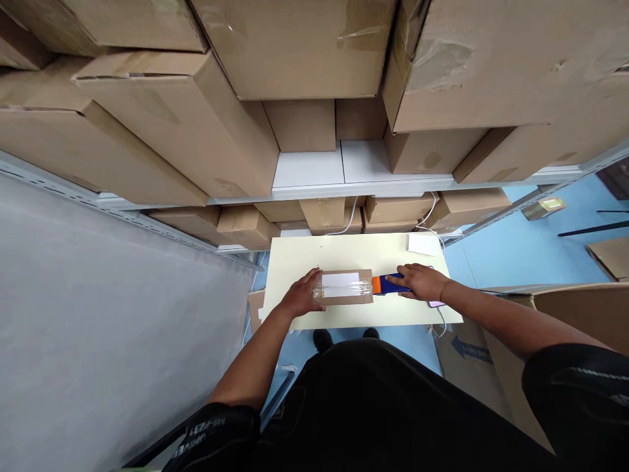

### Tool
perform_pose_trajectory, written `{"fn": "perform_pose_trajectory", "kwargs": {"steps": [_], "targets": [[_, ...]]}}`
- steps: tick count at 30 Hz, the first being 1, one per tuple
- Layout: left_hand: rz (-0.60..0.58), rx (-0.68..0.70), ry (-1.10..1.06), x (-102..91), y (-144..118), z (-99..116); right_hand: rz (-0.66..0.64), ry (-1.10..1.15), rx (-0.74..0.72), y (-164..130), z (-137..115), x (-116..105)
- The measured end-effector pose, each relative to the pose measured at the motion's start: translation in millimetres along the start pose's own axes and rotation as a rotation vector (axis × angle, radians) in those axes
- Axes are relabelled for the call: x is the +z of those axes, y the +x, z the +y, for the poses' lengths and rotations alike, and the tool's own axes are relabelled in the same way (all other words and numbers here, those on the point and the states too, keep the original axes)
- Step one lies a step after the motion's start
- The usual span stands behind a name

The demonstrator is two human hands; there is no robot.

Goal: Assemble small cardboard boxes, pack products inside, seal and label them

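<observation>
One flat brown parcel [346,287] lies mid-tabletop, long side left-right, white label [341,280] on top, clear tape glinting across it. Left hand [302,295] pressed on the parcel's left end, fingers curled over the edge, holding it down. Right hand [421,282] closed around a blue tape dispenser [393,284]; its orange front end touches the parcel's right edge. Something pink [436,303] pokes out under the right wrist, can't tell what it is. Pale yellow tabletop [314,252] carries a white sheet [423,244] at the far right corner, well apart from the parcel. White cable [430,208] runs down from the shelf behind toward that corner. Shelving [344,187] behind and above is packed with cardboard boxes [162,124]. Blue floor [515,255] to the right, more cardboard [580,314] just beside the right arm. Grey wall [98,328] on the left.
</observation>
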State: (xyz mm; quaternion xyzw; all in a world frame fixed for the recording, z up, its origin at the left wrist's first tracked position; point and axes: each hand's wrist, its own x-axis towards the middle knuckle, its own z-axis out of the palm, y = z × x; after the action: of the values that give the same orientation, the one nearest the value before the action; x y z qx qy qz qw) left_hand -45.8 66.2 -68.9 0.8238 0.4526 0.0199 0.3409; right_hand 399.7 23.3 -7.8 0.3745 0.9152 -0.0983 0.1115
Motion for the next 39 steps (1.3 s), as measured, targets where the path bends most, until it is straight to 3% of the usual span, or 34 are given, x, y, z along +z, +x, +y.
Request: {"fn": "perform_pose_trajectory", "kwargs": {"steps": [8,14,18,25,34,39], "targets": [[0.018,0.016,-0.024,2.0,0,-2,-0.111,-0.021,0.016,10,-12,-15],[0.012,0.011,-0.047,0.6,0,-1,-0.248,0.038,0.108,23,-26,-16],[0.003,0.002,-0.053,-0.3,-1,1,-0.282,0.108,0.146,32,-32,-25],[-0.006,-0.004,-0.047,-1.7,-1,4,-0.338,0.009,0.134,44,-41,-43],[0.008,0.008,-0.05,0.3,-1,1,-0.337,-0.014,0.125,45,-43,-45],[0.01,0.014,-0.053,0.4,-1,1,-0.412,-0.05,0.162,57,-51,-52]]}}
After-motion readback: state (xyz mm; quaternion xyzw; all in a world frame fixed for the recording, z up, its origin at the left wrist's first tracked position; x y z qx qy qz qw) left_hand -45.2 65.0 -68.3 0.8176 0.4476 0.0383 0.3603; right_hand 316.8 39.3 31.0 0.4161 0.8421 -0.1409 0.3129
